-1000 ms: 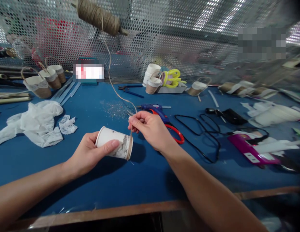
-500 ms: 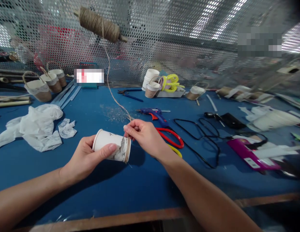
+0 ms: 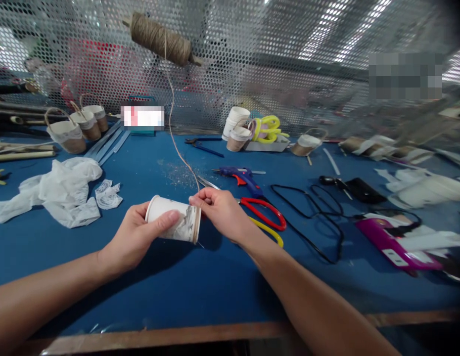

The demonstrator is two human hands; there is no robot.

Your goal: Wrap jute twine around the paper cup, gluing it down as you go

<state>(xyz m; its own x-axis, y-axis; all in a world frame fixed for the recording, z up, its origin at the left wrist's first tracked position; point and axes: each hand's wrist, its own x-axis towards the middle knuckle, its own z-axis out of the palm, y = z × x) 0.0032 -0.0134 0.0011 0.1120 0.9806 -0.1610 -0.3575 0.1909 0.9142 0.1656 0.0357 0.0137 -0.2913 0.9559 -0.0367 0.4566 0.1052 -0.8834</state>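
Note:
A white paper cup (image 3: 161,211) with a grey print lies on its side in my left hand (image 3: 135,232), whose thumb presses along its wall. The cup's base points right, with brown twine around that end. My right hand (image 3: 217,207) pinches the twine (image 3: 173,133) at the upper edge of the base. From there the strand rises slackly to a twine spool (image 3: 159,40) on a rod in front of the mesh. Scissors (image 3: 265,212) with red and yellow handles lie partly under my right hand. Behind them rests a blue glue gun (image 3: 241,177).
White lace (image 3: 63,190) lies in a heap on the left. Twine-wrapped cups with handles (image 3: 69,136) stand at the back left. Pliers (image 3: 206,146) and stacked white cups (image 3: 235,121) are at the back. A black cable (image 3: 307,217) and purple power strip (image 3: 393,242) occupy the right.
The view has shifted slightly, so the bench things sit further right. Both hands keep their hold on the cup and the twine; the cup is turned a little.

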